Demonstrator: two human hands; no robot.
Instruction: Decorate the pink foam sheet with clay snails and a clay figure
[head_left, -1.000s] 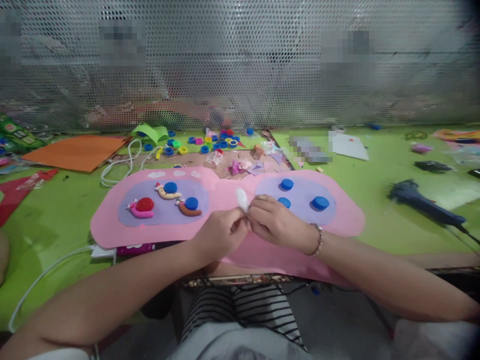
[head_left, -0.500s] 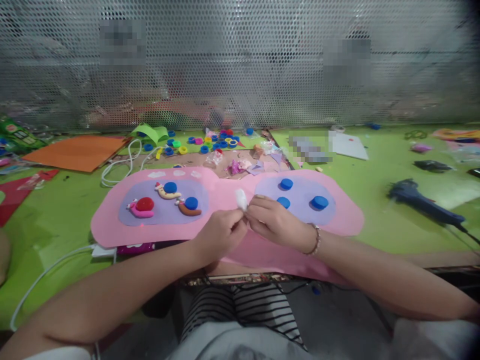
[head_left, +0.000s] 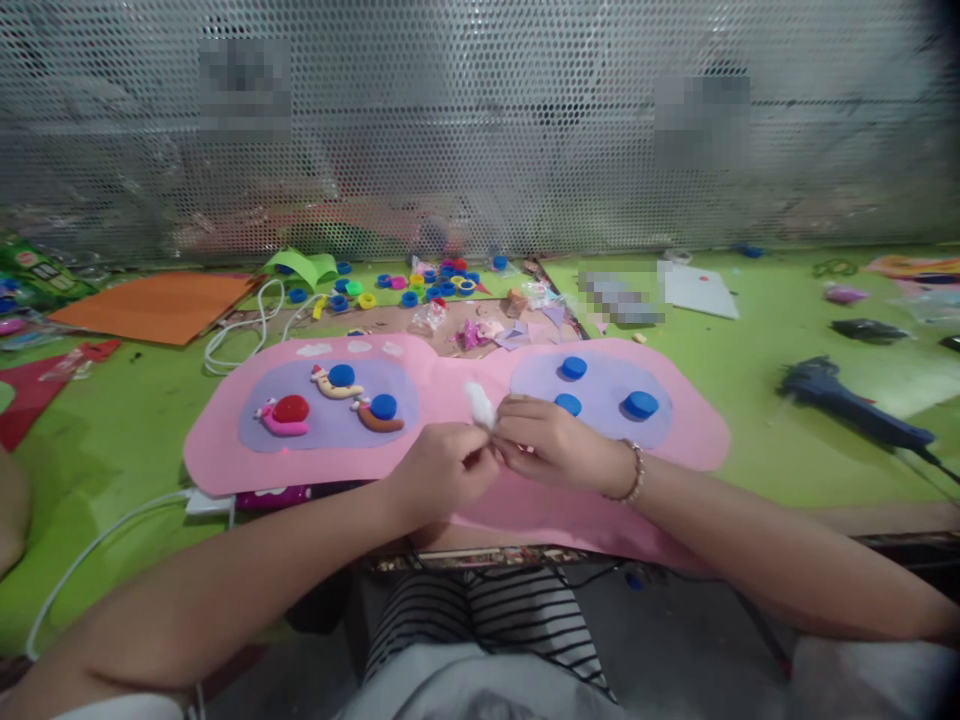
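**Pinching a white piece over the pink sheet with both hands**

Holds the white piece (head_left: 481, 404) by its lower end, in front of the body, above the middle of the pink sheet (head_left: 214, 440). Grasps that end with the left hand (head_left: 442, 465), with thumb and forefinger drawn together. Meets it from the other side with the right hand (head_left: 559, 445), with fingers curled and tips gathered at the same spot. Cannot tell exactly which fingertips press on it, with the contact partly hidden. Wears a beaded bracelet (head_left: 637, 472) on the right wrist.

To the left, on a lavender panel (head_left: 330, 425): a pink snail (head_left: 281, 428) with a red cap (head_left: 290, 409), plus a cream snail (head_left: 328, 383) and a brown snail (head_left: 379, 422), each with a blue cap as shell. To the right, on a second lavender panel (head_left: 600, 385): three blue caps (head_left: 640, 405), with one just beyond the right hand. Farther off, near the mesh screen (head_left: 480, 170): loose coloured caps (head_left: 409, 298). At far right, on the green tabletop (head_left: 772, 330): a dark glue gun (head_left: 855, 405).
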